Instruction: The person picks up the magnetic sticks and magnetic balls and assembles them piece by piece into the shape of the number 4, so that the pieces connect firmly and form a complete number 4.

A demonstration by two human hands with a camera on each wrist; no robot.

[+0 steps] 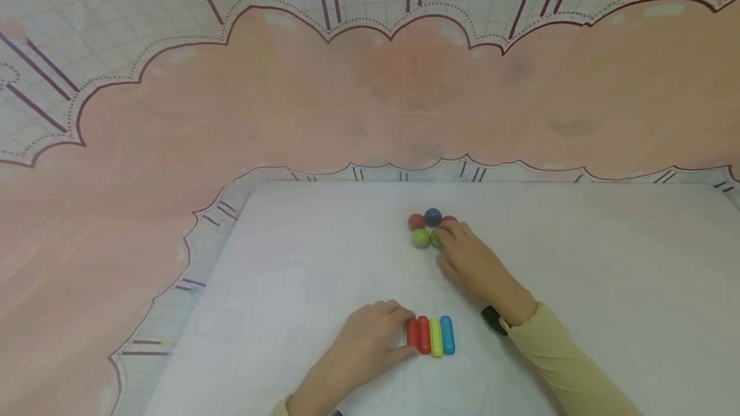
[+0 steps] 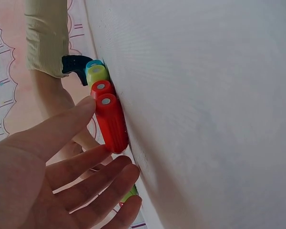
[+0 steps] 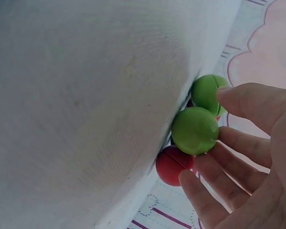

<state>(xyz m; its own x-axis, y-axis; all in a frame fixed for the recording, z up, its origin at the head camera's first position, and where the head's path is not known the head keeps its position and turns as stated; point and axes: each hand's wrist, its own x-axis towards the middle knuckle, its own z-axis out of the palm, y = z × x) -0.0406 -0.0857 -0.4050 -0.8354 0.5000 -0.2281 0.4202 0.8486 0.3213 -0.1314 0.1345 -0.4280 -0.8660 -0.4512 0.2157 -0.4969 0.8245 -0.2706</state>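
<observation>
Pinched end to end by the left hand [image 1: 370, 340], the outer red stick [image 2: 113, 125] lies on the white bench [image 1: 277, 262] to the left of the blue stick [image 1: 448, 335], past a yellow stick [image 1: 436, 339] and the inner red stick [image 1: 424, 335]. Well beyond the blue stick, the right hand [image 1: 476, 266] rests loosely spread fingers against a green ball [image 3: 195, 130]. The smooth pieces look light, stiff and hardly fragile; a stick likely handles best by its ends or mid-length, a roll-prone ball around its middle.
</observation>
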